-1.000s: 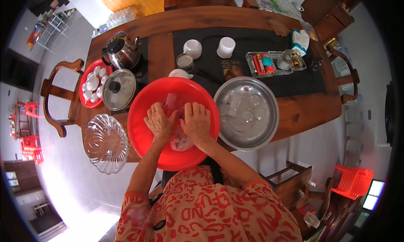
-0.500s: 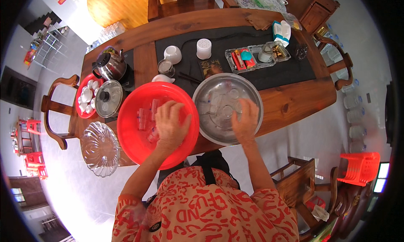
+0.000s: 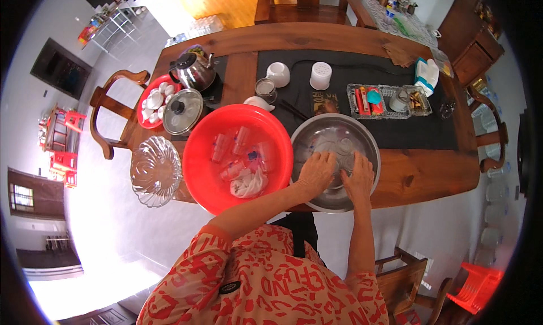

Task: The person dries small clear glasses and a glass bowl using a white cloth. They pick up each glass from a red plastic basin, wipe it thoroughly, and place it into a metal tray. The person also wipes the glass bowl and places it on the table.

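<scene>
The fingers of both hands dip into one metal basin (image 3: 365, 134) near the table's (image 3: 432, 162) near edge: the left hand's (image 3: 317, 172) close together, the right hand's (image 3: 358, 178) slightly parted; what they pinch, I cannot tell. Work looks part-way: about four clear glasses (image 3: 241, 139) and one white cloth (image 3: 249, 185) lie in one red basin (image 3: 198, 161), other glasses (image 3: 345, 146) (at least two; the hands block the count) in the metal one.
</scene>
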`<state>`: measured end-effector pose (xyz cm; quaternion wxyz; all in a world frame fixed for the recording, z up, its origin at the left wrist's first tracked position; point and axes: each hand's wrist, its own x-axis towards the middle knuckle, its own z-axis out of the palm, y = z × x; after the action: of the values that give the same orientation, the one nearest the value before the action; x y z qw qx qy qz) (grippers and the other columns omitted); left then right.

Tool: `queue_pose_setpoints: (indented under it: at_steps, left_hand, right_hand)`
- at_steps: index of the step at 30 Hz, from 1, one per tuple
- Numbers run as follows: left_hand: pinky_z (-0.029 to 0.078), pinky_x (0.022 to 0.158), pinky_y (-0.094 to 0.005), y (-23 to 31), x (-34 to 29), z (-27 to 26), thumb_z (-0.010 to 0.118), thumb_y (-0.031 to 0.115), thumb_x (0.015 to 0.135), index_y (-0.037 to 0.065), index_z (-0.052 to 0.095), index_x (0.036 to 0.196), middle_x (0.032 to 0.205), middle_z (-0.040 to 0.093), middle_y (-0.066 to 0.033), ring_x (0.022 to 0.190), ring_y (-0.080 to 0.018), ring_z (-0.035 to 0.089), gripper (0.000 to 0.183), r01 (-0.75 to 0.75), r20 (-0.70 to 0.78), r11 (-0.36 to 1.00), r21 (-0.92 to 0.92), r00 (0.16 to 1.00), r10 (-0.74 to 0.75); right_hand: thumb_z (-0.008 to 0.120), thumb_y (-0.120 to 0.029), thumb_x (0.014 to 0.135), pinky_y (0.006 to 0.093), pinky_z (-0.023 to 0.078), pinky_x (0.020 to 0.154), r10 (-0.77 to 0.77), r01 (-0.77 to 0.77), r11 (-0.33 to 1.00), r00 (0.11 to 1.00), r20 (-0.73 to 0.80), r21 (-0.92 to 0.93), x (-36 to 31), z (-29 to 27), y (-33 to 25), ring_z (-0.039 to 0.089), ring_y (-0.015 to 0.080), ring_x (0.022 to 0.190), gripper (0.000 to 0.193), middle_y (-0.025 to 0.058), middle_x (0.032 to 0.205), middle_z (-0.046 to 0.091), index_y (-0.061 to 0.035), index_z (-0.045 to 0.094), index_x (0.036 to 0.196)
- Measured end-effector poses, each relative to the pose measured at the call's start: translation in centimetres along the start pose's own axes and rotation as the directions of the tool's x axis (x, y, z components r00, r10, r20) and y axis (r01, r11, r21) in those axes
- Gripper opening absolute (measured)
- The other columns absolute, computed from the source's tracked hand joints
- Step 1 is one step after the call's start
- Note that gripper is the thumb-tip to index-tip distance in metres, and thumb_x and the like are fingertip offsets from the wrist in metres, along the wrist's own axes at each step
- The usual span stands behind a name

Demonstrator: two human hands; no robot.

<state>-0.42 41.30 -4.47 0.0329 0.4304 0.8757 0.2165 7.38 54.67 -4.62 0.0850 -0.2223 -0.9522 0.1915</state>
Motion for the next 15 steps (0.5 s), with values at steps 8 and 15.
queue_pose_setpoints:
  at_steps: [8,15]
  left_hand:
    - [0.048,0.079,-0.0378,1.3,-3.1,-6.6,0.077,0.017,0.069,0.001,0.047,0.115,0.103,0.055,-0.0171,0.098,-0.0321,0.057,0.058,0.024,-0.138,0.928,-0.371,0.987,-0.081]
    - [0.049,0.079,-0.0385,-5.8,-10.6,-18.0,0.076,0.018,0.072,0.002,0.05,0.119,0.106,0.059,-0.0154,0.092,-0.0294,0.061,0.056,0.139,-0.33,0.857,-0.495,0.883,-0.334]
  right_hand:
    - [0.07,-0.01,0.072,0.0457,0.039,0.096,0.092,-0.069,0.984,0.986,-0.138,0.164,-2.9,-2.3,0.0,0.044,0.0371,0.118,0.062,0.0179,0.127,0.047,-0.0014,0.044,0.127]
    - [0.068,-0.001,0.073,0.0375,0.044,0.093,0.045,0.084,0.637,0.988,-0.145,0.767,-3.5,-7.8,-5.7,0.052,0.0248,0.113,0.065,0.0144,0.124,0.051,-0.0034,0.04,0.132]
